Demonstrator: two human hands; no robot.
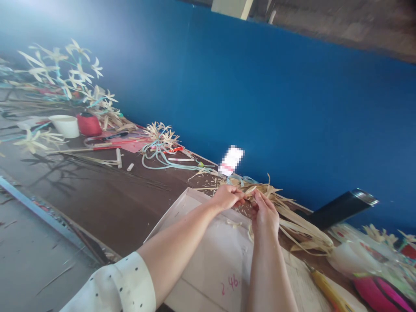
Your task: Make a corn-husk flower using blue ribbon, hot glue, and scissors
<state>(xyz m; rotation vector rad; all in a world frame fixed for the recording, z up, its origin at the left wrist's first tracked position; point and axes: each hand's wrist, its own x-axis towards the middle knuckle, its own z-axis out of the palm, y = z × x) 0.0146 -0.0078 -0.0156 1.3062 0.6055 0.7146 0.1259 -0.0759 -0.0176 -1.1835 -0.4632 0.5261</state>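
Note:
My left hand (pixel 228 197) and my right hand (pixel 264 211) are close together over the far edge of a shallow cardboard tray (pixel 208 260). Between them is a small pale strip of dried husk (pixel 249 190). The fingertips of both hands are pinched on it. Just behind and to the right lies a bundle of dried husk strips (pixel 292 216) in tan and cream. A few pale scraps lie in the tray near my right wrist, and "2.46" is written in red on its bottom.
A black thermos (pixel 344 208) leans at right, near a yellow-handled tool (pixel 328 288) and a pink pouch (pixel 383 292). At left are husk flowers (pixel 78 73), a white cup (pixel 66 126), a red spool-like item (pixel 89 125) and light-blue cords (pixel 159 158). A blue wall (pixel 260 95) rises behind.

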